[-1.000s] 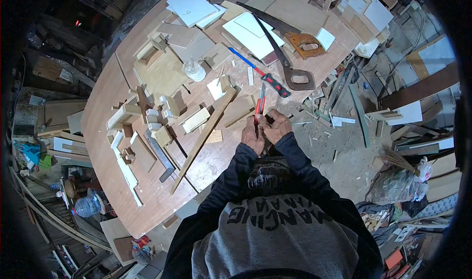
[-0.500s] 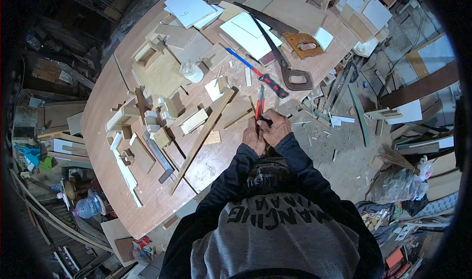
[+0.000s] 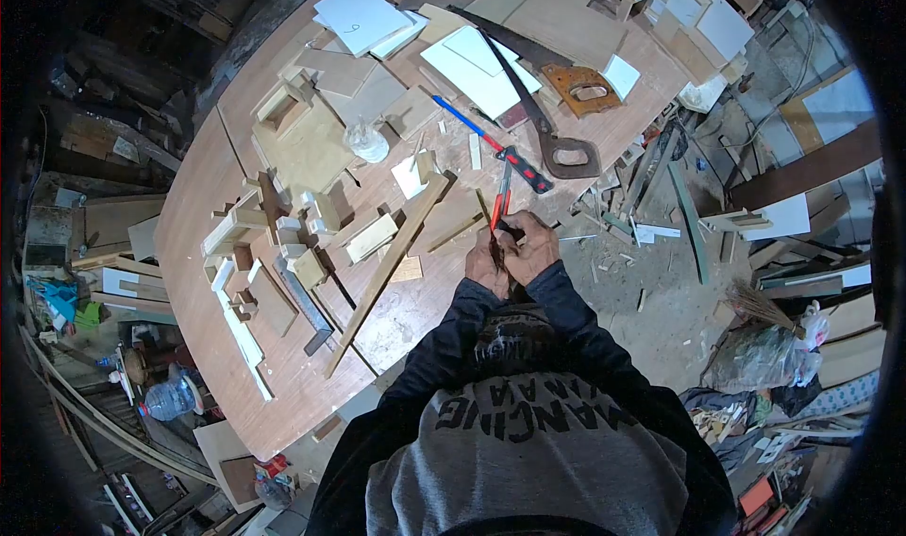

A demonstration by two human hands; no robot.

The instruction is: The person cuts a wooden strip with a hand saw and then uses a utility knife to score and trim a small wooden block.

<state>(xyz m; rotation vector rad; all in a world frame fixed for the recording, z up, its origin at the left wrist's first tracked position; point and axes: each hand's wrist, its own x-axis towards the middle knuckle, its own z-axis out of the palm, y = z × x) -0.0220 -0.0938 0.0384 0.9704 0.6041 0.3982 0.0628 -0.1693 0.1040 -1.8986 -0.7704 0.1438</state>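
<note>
Close together at the table's near right edge are my left hand and my right hand. A red cutter-like tool points away from me out of my closed right hand. My left hand is closed around a thin wooden strip beside the tool. Fingers hide the lower ends of both. Just beyond lies a blue and red tool with a black handle. To the left, a long wooden strip lies at a slant on the table.
Two handsaws lie beyond, one with a dark handle, one with a wooden handle. A clear plastic container, a metal square, white boards and wooden blocks are on the table. Offcuts litter the floor at right.
The red tool has tilted slightly to the right, and a gap now shows between it and the thin strip. Both hands remain in nearly the same place.
</note>
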